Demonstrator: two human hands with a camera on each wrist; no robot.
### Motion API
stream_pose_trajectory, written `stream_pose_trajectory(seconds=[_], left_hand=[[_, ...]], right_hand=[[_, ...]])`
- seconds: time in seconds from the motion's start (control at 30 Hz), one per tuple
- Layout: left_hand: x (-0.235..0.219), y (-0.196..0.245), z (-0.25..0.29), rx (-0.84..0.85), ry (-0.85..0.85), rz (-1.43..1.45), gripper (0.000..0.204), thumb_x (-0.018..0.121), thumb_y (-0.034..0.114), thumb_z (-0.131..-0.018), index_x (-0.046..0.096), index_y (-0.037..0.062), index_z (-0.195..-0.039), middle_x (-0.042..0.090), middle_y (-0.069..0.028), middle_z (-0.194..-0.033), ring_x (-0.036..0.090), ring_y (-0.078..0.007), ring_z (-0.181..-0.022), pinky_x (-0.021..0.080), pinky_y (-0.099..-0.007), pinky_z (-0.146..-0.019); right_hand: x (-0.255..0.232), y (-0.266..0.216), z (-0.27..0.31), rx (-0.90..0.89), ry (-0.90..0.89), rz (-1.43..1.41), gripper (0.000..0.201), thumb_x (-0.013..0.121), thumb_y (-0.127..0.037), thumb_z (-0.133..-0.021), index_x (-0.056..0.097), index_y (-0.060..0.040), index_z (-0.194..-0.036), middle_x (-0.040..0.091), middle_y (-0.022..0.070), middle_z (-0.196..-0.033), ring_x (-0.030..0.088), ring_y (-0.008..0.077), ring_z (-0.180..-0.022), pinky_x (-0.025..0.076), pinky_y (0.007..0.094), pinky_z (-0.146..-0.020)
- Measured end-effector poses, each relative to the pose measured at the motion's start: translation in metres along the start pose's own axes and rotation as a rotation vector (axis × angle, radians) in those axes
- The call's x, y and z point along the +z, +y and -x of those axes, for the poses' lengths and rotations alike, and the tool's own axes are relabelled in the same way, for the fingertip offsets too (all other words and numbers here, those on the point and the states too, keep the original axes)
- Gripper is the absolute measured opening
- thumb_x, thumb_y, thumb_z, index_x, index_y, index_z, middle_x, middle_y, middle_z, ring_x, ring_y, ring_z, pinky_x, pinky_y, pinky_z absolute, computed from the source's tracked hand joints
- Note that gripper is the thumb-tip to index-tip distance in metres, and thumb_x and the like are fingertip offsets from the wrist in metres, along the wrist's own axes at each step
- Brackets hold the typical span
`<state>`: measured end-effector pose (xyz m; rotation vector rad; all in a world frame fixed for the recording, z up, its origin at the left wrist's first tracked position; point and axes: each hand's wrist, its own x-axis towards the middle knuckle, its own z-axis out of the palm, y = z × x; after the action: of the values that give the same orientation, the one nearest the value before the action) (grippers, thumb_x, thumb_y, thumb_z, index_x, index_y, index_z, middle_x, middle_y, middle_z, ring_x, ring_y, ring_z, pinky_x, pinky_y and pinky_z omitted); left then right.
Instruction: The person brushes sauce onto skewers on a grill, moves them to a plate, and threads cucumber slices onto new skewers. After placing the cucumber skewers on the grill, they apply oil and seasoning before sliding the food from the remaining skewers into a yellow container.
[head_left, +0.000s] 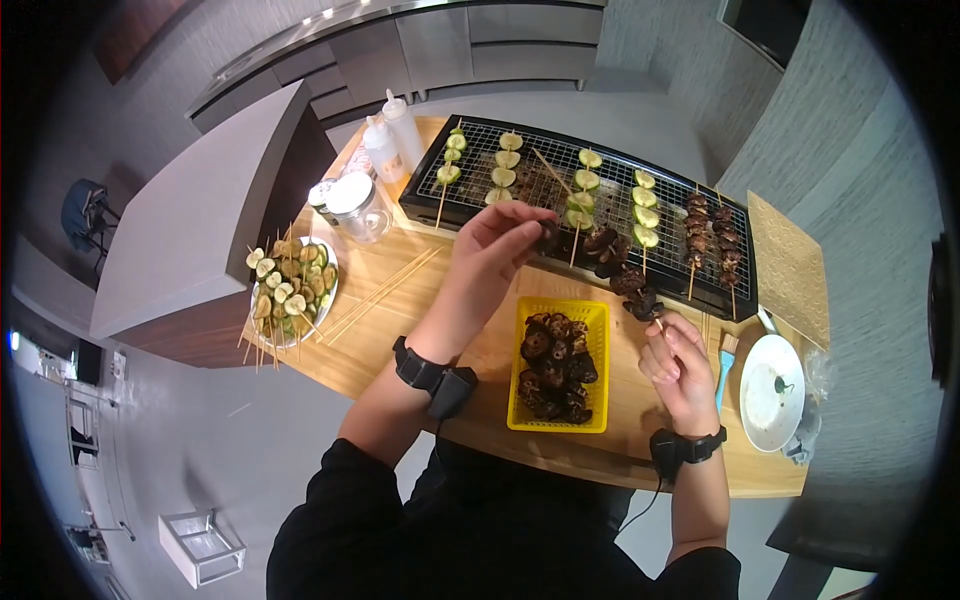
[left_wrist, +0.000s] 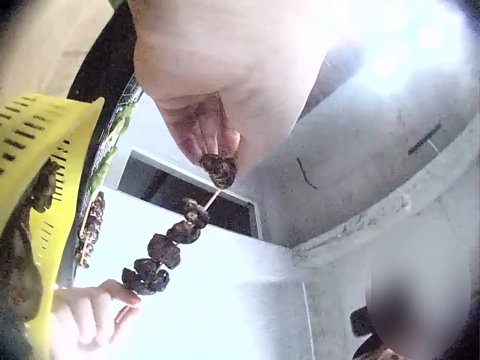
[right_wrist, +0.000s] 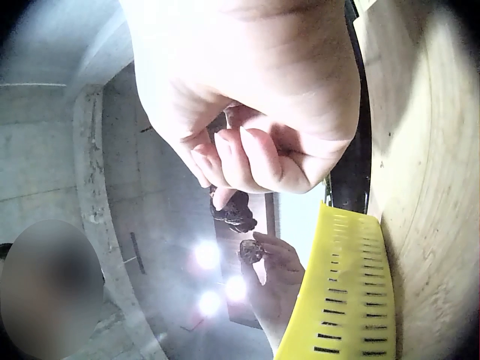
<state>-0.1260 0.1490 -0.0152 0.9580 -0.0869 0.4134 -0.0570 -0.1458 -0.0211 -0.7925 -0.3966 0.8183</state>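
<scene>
In the head view my left hand (head_left: 490,250) pinches a dark brown mushroom piece (head_left: 547,236) between thumb and fingers. My right hand (head_left: 682,368) grips the lower end of a wooden skewer that is threaded with several mushroom pieces (head_left: 630,282). The left wrist view shows the skewer's tip (left_wrist: 215,196) right at the pinched mushroom (left_wrist: 219,171), above the threaded ones. Between and below my hands, a yellow basket (head_left: 515,405) holds a pile of mushroom pieces (head_left: 555,365). In the right wrist view, curled fingers (right_wrist: 259,161) of my right hand hide most of the skewer.
Behind my hands a black grill (head_left: 470,208) carries zucchini skewers (head_left: 645,215) and mushroom skewers (head_left: 697,235). A plate of skewers (head_left: 290,290), bare sticks (head_left: 380,295), a glass jar (head_left: 360,208) and squeeze bottles (head_left: 382,150) lie left. A white plate (head_left: 765,420) and blue brush (head_left: 724,375) lie right.
</scene>
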Motion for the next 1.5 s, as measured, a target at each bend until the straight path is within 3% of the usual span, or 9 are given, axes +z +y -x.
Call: stream_pose_trajectory(seconds=[0.17,0.47,0.67,0.87,1.5], left_hand=[[-0.012,-0.004,-0.004,0.006,0.103,0.247,0.014,0.057,0.011,-0.107,0.061,0.0086,-0.120,0.068,-0.0083,-0.127,0.064,-0.0177,-0.121,0.050,-0.0308,-0.108],[-0.018,-0.002,-0.013,0.006,0.124,0.613,0.025,0.055,0.012,-0.108,0.054,0.0000,-0.130,0.061,-0.0135,-0.135,0.060,-0.0222,-0.126,0.051,-0.0322,-0.112],[-0.017,0.001,-0.010,0.026,0.158,0.709,0.031,0.054,0.009,-0.108,0.051,0.0021,-0.138,0.057,-0.0145,-0.140,0.058,-0.0257,-0.131,0.055,-0.0348,-0.110],[-0.027,-0.003,-0.010,0.059,0.093,0.686,0.034,0.053,0.011,-0.108,0.046,0.0084,-0.141,0.057,-0.0138,-0.143,0.056,-0.0267,-0.134,0.049,-0.0359,-0.116],[-0.023,0.004,-0.010,0.076,0.181,0.672,0.043,0.055,0.010,-0.106,0.042,0.0093,-0.148,0.057,-0.0129,-0.147,0.056,-0.0263,-0.134,0.050,-0.0390,-0.110]], right_hand=[[0.000,0.000,0.001,0.013,-0.001,0.020,0.021,0.056,-0.012,-0.105,0.064,0.0064,-0.111,0.038,-0.0050,-0.059,0.031,0.0045,-0.050,0.026,0.0242,-0.050],[-0.005,0.001,-0.001,0.043,-0.002,0.057,0.020,0.060,-0.012,-0.103,0.066,0.0064,-0.108,0.039,-0.0048,-0.058,0.032,0.0049,-0.051,0.027,0.0244,-0.051],[-0.006,0.002,-0.001,0.066,0.003,0.049,0.019,0.063,-0.012,-0.101,0.066,0.0060,-0.106,0.042,-0.0042,-0.059,0.034,0.0045,-0.051,0.027,0.0238,-0.051],[-0.006,0.003,-0.001,0.078,0.007,0.053,0.020,0.064,-0.013,-0.101,0.066,0.0061,-0.106,0.043,-0.0039,-0.060,0.035,0.0043,-0.051,0.028,0.0235,-0.051],[-0.005,0.002,-0.001,0.074,0.010,0.055,0.021,0.063,-0.014,-0.101,0.066,0.0069,-0.105,0.042,-0.0042,-0.059,0.034,0.0045,-0.051,0.028,0.0241,-0.051]])
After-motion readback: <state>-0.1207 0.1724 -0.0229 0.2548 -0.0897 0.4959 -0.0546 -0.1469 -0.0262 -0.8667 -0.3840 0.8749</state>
